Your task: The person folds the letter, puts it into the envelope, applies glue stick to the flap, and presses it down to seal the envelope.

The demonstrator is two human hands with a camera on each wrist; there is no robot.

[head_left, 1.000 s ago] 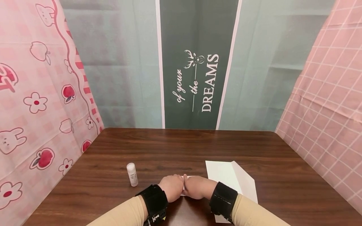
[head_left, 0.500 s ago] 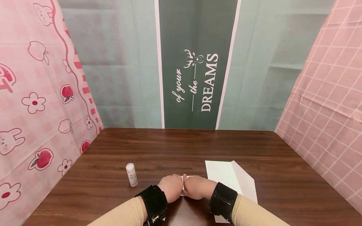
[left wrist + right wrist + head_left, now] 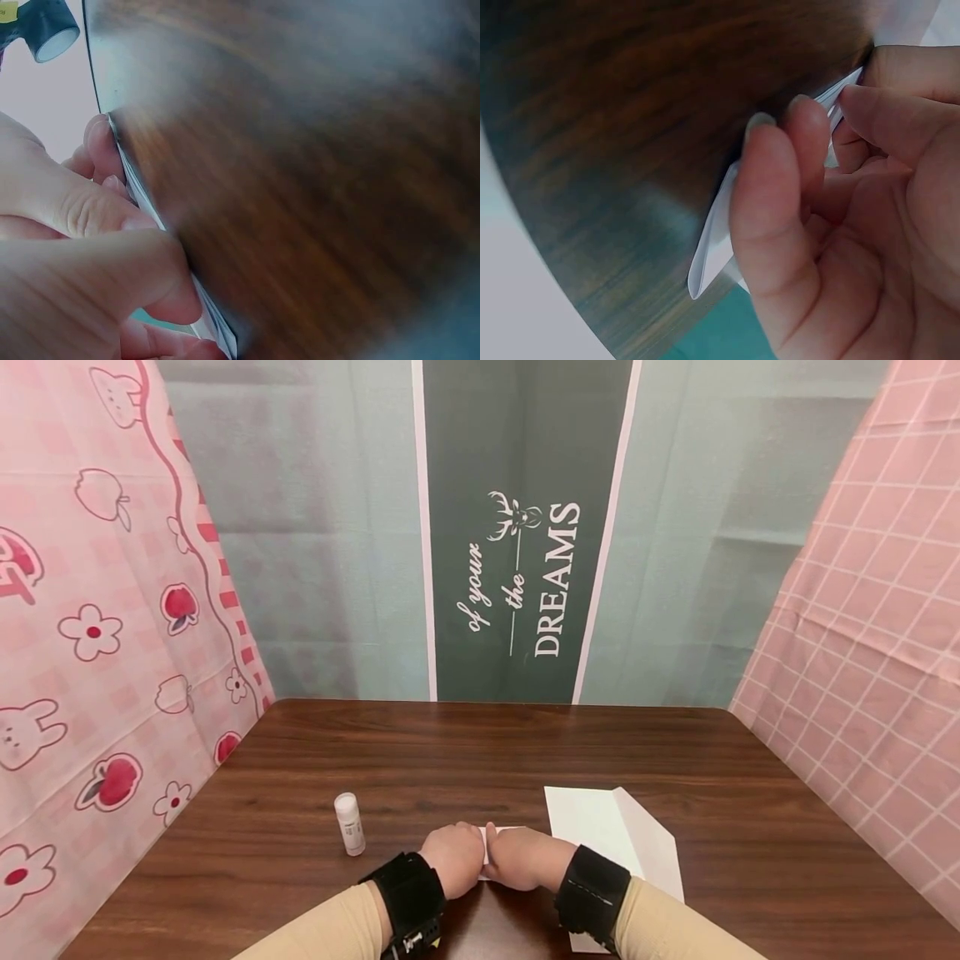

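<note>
A small piece of folded white paper (image 3: 486, 852) lies on the table under both hands, mostly hidden by them in the head view. My left hand (image 3: 453, 858) grips its left part with curled fingers. Close beside it, my right hand (image 3: 520, 857) holds the right part, thumb raised toward the left hand. From the left wrist, the layered edge of the folded paper (image 3: 214, 322) shows between fingers and tabletop. The right wrist view has a looped fold of the paper (image 3: 714, 244) sticking out past the fingertips.
A white capped tube (image 3: 350, 825) with a small label, like a glue stick, stands to the left on the dark wooden table (image 3: 465, 760). A larger creased white sheet (image 3: 600, 818) lies at the right, partly beneath the right forearm. Curtains hang behind and at both sides.
Both hands stay in place on the folded paper. The head view shifts only very slightly; nothing on the table has visibly moved.
</note>
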